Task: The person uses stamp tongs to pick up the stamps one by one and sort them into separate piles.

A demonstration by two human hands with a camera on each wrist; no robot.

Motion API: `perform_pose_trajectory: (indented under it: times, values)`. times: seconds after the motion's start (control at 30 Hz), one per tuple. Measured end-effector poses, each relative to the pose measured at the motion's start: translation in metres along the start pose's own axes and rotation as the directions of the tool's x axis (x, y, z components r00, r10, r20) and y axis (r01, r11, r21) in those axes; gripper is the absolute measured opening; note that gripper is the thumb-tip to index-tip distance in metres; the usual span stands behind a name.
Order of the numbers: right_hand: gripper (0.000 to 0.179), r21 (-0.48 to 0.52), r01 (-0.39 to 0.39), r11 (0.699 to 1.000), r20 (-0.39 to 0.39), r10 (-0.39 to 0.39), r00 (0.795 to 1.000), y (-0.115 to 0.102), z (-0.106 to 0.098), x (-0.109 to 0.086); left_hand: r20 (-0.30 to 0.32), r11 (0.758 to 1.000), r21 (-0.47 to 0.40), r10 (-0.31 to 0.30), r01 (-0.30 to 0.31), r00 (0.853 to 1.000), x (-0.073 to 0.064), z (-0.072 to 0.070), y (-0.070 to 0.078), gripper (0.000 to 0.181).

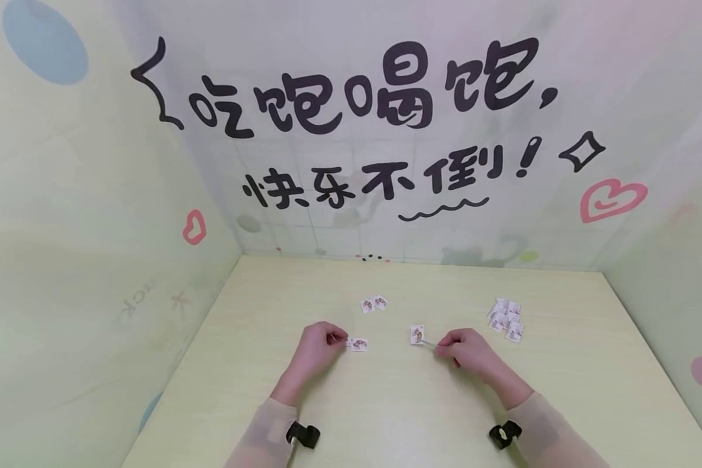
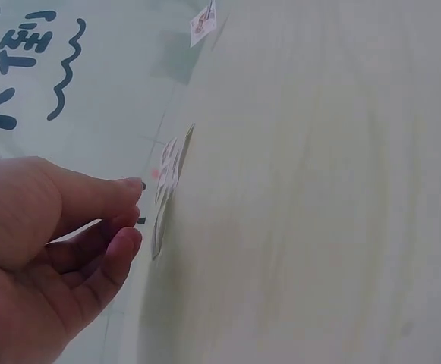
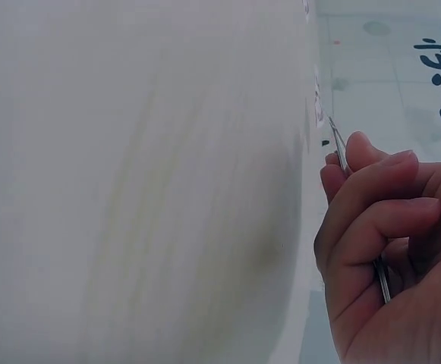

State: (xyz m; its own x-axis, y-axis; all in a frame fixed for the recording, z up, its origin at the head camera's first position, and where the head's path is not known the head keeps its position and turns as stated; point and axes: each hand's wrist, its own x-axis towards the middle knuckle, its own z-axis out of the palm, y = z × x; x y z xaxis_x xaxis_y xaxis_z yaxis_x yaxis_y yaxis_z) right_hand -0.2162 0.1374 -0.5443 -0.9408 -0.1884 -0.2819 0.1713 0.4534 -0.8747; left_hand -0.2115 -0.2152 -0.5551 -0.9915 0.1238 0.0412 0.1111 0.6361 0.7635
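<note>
Beige sleeves (image 1: 263, 434) over pale-yellow wood-grain tabletop (image 1: 380, 416), white cartoon-printed walls (image 1: 82, 195) around; right hand (image 1: 470, 352) grips silver metal tweezers (image 3: 340, 154); left hand (image 1: 318, 344) at white picture cards (image 1: 360, 345), hold unclear.

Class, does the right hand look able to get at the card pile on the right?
Probably yes: only bare table seems to lie between the right hand and the pile, though that hand holds tweezers, whose tips are at another card.
</note>
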Motion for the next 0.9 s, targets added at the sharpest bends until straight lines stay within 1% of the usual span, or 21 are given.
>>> perform_pose_trajectory:
  times: [0.13,0.27,0.37,0.53,0.7,0.9]
  values:
    - [0.009,-0.004,-0.006,1.0,-0.01,0.006,1.0,0.004,-0.004,0.003,0.035,1.0,0.017,0.021,-0.021,0.999,0.001,0.007,0.004,0.01]
    - [0.01,-0.018,-0.008,1.0,-0.024,0.007,1.0,0.008,-0.009,0.008,0.048,0.998,0.048,0.044,-0.047,0.998,0.004,0.014,0.008,0.008]
    - [0.011,-0.014,-0.014,1.0,-0.031,0.014,0.999,0.009,-0.013,0.012,0.056,0.996,0.077,0.05,-0.054,0.997,0.006,0.018,0.009,0.007]
    - [0.011,-0.008,-0.023,1.0,-0.031,0.022,0.999,0.008,-0.018,0.018,0.079,0.993,0.109,0.04,-0.048,0.996,0.008,0.022,0.01,0.007]
    - [0.012,-0.007,-0.029,1.0,-0.046,0.028,0.999,0.004,-0.021,0.026,0.089,0.991,0.124,0.043,-0.054,0.995,0.01,0.024,0.012,0.008]
    - [0.014,-0.039,-0.05,0.998,-0.076,0.046,0.996,0.002,-0.021,0.035,0.101,0.994,0.108,0.007,-0.018,0.995,0.012,0.024,0.015,0.008]
